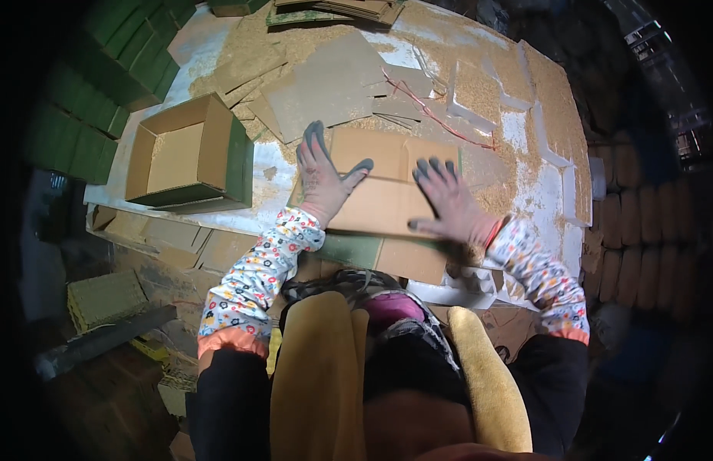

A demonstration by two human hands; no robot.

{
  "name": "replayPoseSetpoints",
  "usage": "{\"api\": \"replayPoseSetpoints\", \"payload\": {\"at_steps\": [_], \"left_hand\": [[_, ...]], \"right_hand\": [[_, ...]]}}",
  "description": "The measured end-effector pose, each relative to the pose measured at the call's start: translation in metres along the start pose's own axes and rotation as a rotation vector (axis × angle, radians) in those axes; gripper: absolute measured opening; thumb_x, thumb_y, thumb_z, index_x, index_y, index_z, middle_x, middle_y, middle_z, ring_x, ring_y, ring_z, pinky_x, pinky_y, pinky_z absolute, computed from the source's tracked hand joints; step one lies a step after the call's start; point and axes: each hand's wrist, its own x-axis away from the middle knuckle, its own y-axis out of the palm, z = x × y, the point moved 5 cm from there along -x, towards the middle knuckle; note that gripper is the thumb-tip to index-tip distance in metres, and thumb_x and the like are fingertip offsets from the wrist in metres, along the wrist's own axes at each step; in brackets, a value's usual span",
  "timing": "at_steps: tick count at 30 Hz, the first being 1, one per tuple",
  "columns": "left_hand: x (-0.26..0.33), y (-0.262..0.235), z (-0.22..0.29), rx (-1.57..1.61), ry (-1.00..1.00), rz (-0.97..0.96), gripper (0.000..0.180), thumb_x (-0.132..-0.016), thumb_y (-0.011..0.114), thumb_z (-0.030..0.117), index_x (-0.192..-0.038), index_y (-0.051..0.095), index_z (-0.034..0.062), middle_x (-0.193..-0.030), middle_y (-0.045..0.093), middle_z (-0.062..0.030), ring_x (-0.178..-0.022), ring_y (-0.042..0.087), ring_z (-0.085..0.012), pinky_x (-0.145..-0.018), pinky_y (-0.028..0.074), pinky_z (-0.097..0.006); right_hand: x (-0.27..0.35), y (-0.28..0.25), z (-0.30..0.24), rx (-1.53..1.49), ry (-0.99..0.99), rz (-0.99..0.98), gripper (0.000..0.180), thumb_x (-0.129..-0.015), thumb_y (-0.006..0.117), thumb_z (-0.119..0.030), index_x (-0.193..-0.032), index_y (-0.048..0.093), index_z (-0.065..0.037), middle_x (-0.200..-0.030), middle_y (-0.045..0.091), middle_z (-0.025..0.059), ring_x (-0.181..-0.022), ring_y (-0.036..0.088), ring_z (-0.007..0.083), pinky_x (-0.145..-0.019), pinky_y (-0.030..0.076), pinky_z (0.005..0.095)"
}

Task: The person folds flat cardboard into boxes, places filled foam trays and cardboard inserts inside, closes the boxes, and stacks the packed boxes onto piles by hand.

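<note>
Brown flat cardboard sheet (375, 206) | likely light, stiff | best held: left, right edges | left hand (323, 181), right hand (454, 207): fingers wide

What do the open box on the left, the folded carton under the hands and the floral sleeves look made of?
Open box: likely cardboard, matte; thin stiff walls, brown inside, green outside.
Folded carton: apparently cardboard too, dull brown, with straight fold lines.
Sleeves: probably printed cloth, softly wrinkled; fibre unclear.
</note>
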Motion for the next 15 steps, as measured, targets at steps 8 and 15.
{"api": "replayPoseSetpoints", "payload": {"at_steps": [8,15], "left_hand": [[0.012,0.06,0.001,0.76,-0.556,-0.919,0.081,-0.085,0.064,0.051,-0.14,0.036,-0.0019,-0.132,0.051,-0.0202,-0.12,0.051,-0.0339,-0.101,0.04,-0.035],[-0.002,0.017,-0.035,-0.442,0.548,-0.493,0.055,-0.081,0.061,0.008,-0.134,0.048,0.0167,-0.14,0.039,-0.0186,-0.129,0.04,-0.0336,-0.112,0.023,-0.052]], "right_hand": [[0.098,0.108,0.108,-1.794,0.687,0.343,0.091,-0.088,0.042,-0.067,-0.148,0.025,-0.001,-0.148,0.036,0.0185,-0.135,0.037,0.0337,-0.112,0.028,0.0471],[0.054,0.119,0.158,-0.764,0.605,0.208,0.082,-0.085,0.068,-0.04,-0.14,0.032,0.01,-0.13,0.054,0.0208,-0.115,0.055,0.0221,-0.1,0.041,0.0301]]}}
